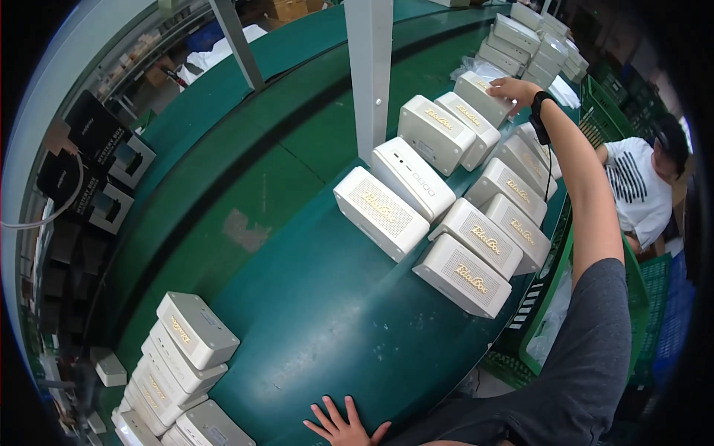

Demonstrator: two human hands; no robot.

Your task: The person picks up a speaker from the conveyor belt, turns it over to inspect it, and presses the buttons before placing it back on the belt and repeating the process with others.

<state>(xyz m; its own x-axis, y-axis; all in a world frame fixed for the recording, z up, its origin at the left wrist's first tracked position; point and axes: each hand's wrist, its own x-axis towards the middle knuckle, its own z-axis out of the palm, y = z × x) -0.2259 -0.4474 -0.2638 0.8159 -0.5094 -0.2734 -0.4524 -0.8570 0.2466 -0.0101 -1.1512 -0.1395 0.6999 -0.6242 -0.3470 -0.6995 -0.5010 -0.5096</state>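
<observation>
Flat on the green worktop (297,334), at the lower edge, lies my left hand (343,427), fingers spread and holding nothing. My right arm reaches far out to the upper right, a black band on its wrist. There my right hand (513,95) is closed over the top of a cream box-shaped speaker (482,100) at the far end of a row. Nearer in that row stand more cream speakers with gold script, among them one with ports and buttons (413,181) and a front one (379,212). A second row (462,276) stands to its right.
Stacked speakers (190,331) rise at the lower left, and another pile (513,44) at the far right. A grey post (370,82) stands beyond the worktop. Green crates (654,297) line the right, where a co-worker in a white shirt (632,182) is.
</observation>
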